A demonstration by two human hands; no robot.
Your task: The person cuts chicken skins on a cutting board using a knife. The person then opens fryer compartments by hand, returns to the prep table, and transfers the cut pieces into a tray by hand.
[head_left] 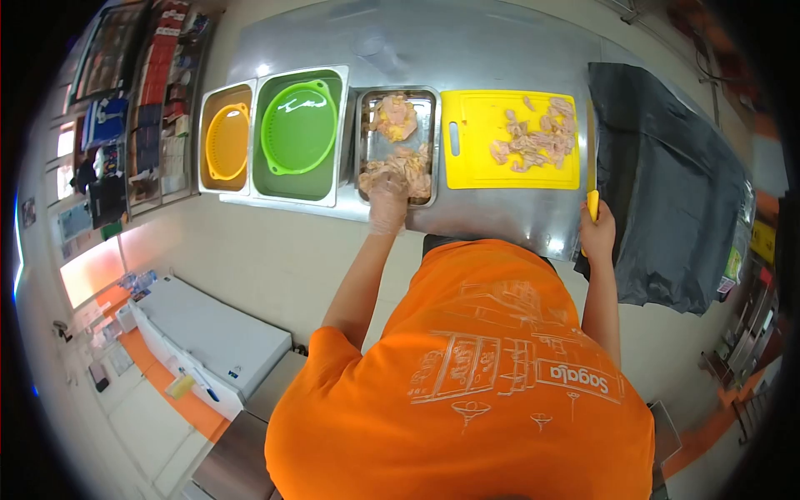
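My left hand (387,200), in a clear plastic glove, reaches into a metal tray (437,125) and touches a heap of raw chicken pieces (417,167). Its fingers blend into the meat, so their grip is hidden. A separate lump of raw chicken (395,117) lies at the tray's far end. My right hand (597,229) is closed around the yellow handle of a knife (592,167), whose blade points away from me along the right side of the yellow cutting board (467,167). Cut chicken pieces (542,137) are scattered over the board's right half.
Left of the tray, a green basket (264,137) and an orange basket (213,158) sit in metal pans. Black plastic sheeting (667,192) covers the right end of the steel table (500,54). A white chest freezer (217,325) stands behind on the left.
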